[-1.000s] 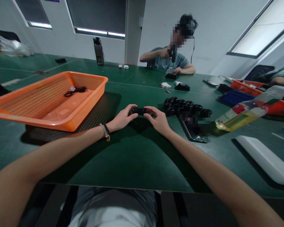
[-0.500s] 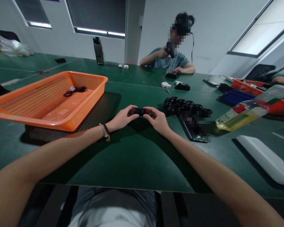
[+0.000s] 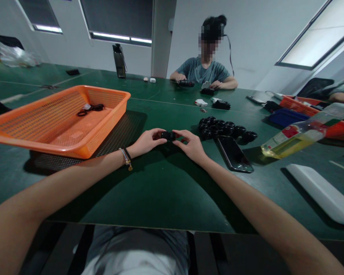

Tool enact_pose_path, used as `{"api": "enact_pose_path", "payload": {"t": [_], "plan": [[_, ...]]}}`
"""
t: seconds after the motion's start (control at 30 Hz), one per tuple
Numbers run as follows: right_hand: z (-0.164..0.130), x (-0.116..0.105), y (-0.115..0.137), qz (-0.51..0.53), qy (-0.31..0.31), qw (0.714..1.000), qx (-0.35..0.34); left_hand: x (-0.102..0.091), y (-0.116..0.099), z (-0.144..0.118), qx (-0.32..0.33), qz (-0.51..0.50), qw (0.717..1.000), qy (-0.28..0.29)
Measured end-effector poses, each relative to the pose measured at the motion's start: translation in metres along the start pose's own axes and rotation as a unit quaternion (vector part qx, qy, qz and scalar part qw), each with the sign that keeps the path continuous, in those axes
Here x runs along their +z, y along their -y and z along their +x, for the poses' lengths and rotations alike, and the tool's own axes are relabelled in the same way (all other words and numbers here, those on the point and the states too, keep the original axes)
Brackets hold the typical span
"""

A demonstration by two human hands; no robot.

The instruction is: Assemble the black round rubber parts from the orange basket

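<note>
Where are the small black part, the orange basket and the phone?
small black part [image 3: 168,135], head view, on its middle between both hands
orange basket [image 3: 107,117], head view, on its right wall
phone [image 3: 234,154], head view, on its dark screen

A small black part sits near the middle of the frame, lying lengthwise left to right just above the green table top. Fingertips pinch it at both ends, hiding its outline; its finer shape cannot be told.

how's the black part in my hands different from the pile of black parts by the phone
The small black part is single and pinched at both ends between the left hand and right hand; the pile of black parts is many pieces, untouched, on the green table. Both look black and similar in size.
</note>
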State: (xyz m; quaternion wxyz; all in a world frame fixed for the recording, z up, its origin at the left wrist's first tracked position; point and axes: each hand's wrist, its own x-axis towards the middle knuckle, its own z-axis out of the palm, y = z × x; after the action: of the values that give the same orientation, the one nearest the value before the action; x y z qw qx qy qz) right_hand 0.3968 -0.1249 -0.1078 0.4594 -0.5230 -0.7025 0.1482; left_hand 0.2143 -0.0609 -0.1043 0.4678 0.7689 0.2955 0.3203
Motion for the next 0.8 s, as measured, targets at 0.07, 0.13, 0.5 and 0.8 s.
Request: {"api": "enact_pose_path", "payload": {"t": [0.07, 0.13, 0.5, 0.8], "plan": [[-0.0002, 0.0005, 0.0001, -0.007, 0.000, 1.000, -0.002, -0.0007, 0.0010, 0.0004, -0.004, -0.003, 1.000, -0.001], [-0.0005, 0.0011, 0.0008, -0.009, -0.002, 1.000, -0.001, -0.0013, 0.0009, 0.0002, -0.008, -0.008, 1.000, -0.003], [-0.0012, 0.0030, 0.0011, 0.023, -0.007, 1.000, 0.020, -0.0015, -0.0026, -0.0014, -0.039, -0.026, 0.999, -0.007], [-0.0017, 0.0042, -0.0033, 0.035, -0.006, 0.999, 0.028, -0.0011, -0.0006, 0.0000, -0.029, -0.017, 0.999, 0.000]]}}
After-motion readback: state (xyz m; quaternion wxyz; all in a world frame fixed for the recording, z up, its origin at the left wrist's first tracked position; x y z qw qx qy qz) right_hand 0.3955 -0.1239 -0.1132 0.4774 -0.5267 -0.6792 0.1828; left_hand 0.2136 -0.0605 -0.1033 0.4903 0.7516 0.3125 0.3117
